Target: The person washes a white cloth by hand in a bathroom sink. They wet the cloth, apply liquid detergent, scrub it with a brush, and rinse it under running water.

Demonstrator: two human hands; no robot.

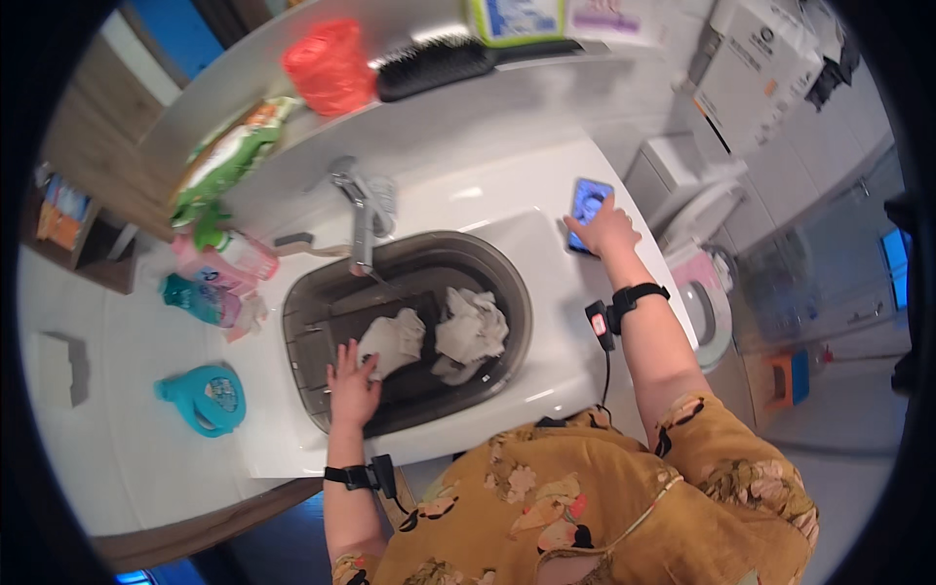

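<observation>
A dark translucent plastic basin (519,314) sits in the white sink, below a chrome faucet (361,227). Two bunches of pale wet cloth lie in it: one cloth (395,340) at the left and a crumpled cloth (472,329) at the right. My left hand (354,384) is over the basin's left part with fingers spread, its fingertips at the edge of the left cloth; whether they press on it is unclear. On the counter to the right lies a smartphone (583,197) with a lit screen. My right hand (605,227) rests on the phone, fingers partly apart, not gripping it.
A teal detergent bottle (219,401), a teal-and-purple bottle (201,301) and a pink pump bottle (248,254) stand left of the basin. A brush (311,246) lies behind it. The shelf above bears a black hairbrush (439,67) and a red plastic bag (330,67). A toilet (706,307) is at right.
</observation>
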